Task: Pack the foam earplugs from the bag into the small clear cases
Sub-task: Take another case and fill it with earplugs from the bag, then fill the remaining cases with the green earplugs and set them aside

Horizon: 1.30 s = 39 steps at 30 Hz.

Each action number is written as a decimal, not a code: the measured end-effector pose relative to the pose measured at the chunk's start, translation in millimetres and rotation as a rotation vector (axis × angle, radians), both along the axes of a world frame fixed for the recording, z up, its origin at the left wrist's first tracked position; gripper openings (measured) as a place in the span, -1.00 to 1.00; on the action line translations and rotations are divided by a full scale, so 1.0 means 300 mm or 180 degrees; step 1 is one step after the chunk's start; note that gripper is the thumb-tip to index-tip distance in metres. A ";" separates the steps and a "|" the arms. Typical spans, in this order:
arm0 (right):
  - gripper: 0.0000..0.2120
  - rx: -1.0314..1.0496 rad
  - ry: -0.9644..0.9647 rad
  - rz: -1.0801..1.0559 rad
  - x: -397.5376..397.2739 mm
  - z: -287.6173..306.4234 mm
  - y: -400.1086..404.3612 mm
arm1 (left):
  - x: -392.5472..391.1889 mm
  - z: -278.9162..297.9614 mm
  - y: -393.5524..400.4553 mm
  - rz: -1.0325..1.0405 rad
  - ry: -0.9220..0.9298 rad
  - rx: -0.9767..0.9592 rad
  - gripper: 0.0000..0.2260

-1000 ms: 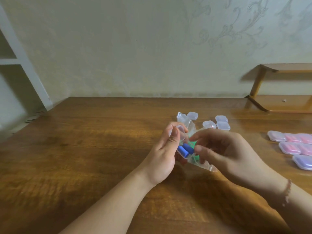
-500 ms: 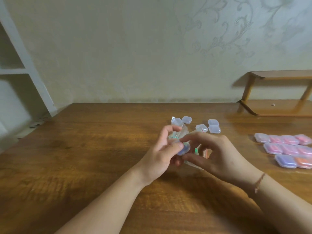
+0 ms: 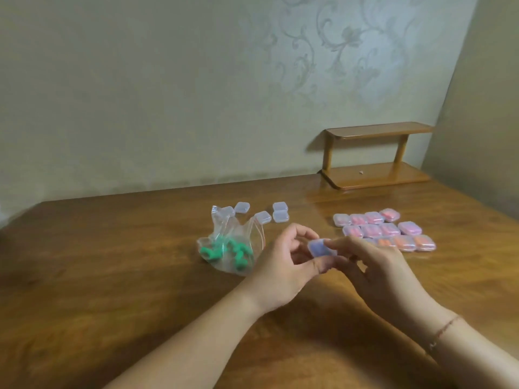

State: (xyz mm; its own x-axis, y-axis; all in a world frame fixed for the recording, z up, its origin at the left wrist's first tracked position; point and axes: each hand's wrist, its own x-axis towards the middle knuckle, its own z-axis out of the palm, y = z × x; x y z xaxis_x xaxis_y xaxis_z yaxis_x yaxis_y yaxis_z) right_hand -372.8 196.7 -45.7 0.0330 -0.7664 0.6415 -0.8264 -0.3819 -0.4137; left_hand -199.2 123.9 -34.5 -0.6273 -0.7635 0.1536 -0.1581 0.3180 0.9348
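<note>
A small clear case [image 3: 321,247] with blue earplugs inside is held above the table between both hands. My left hand [image 3: 283,269] pinches its left side and my right hand [image 3: 376,269] pinches its right side with thumb and fingertips. A clear plastic bag [image 3: 229,245] with green earplugs lies on the table just left of my left hand, released. Several empty clear cases [image 3: 262,216] sit behind the bag. Several filled cases [image 3: 386,230] with pink and orange earplugs lie in rows at the right.
The wooden table [image 3: 112,262] spreads wide to the left and front. A small two-tier wooden shelf [image 3: 376,155] stands at the back right against the wall.
The blue earplugs left the bag and now sit in a case held by both hands. The bag dropped to the table on the left. The camera swung right.
</note>
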 end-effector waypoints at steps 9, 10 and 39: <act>-0.80 0.0508 0.1143 -0.1261 -0.245 -0.078 0.061 | -0.319 -0.077 0.030 0.0455 -0.0777 -0.0907 -0.75; -0.79 0.0463 0.1192 -0.1323 -0.245 -0.086 0.063 | -0.329 -0.084 0.032 0.0470 -0.0839 -0.0926 -0.73; -0.64 0.1272 0.0647 -0.1567 0.181 0.024 -0.509 | 0.341 -0.088 -0.271 0.2159 -0.0436 -0.1662 -0.77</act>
State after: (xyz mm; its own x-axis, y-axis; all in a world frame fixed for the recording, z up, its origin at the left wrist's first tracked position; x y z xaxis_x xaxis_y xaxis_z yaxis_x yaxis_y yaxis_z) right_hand -318.4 44.0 -38.4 -0.2913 -0.9005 0.3228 -0.9417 0.2104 -0.2626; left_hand -96.9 42.5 -61.0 -0.1005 -0.8323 0.5451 -0.5697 0.4973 0.6543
